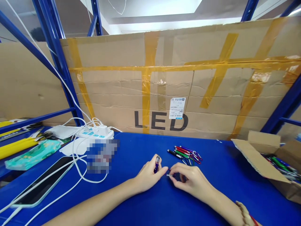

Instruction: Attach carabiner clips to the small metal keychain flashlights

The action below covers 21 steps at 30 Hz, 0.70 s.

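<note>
Currently, at six o'clock, a dark blue tube (156, 166) is gripped by the left hand (150, 173); toward five, a small part (169, 175), pinched by the right hand (191, 179), could be dropped if loosely held.

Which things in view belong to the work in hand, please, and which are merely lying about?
Apparently in use:
- purple tube, in the left hand
- small piece, in the right hand
- coloured tubes
- open carton of similar things

Apparently lying about:
- phone
- power strip
- green packet
</note>
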{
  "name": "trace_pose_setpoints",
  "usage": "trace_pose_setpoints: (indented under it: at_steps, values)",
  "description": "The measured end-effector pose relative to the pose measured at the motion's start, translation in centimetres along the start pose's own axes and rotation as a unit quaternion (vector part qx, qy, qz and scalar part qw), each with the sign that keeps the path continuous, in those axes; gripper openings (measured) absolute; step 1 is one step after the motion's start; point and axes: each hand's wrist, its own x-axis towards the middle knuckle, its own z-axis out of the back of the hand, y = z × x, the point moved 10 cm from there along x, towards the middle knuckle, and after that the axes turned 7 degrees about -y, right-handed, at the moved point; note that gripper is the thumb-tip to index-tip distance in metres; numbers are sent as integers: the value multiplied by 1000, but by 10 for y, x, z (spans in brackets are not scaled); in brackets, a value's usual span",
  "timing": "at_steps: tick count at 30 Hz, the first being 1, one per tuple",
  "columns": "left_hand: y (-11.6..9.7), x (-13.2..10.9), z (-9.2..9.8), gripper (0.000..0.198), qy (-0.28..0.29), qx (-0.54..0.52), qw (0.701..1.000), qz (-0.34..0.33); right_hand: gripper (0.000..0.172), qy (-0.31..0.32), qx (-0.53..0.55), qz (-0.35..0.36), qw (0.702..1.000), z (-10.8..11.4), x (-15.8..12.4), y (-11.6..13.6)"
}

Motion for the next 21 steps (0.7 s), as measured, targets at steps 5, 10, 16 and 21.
trace_pose_setpoints:
  at_steps: [5,10,16,21]
  values:
    - [-12,-1,0,16,5,-14,999,-43,20,2,-3,18,1000,-1,-1,6]
    - [-19,-1,3,14,-12,-29,997,-75,21,-8,3,-21,1000,1,-1,-1]
    - [-24,-4,5,15,-38,-25,995,-92,34,-30,-62,16,997,6,0,5]
    - [-20,-7,1,14,-35,12,996,-76,32,-19,-147,119,982,0,-3,25]
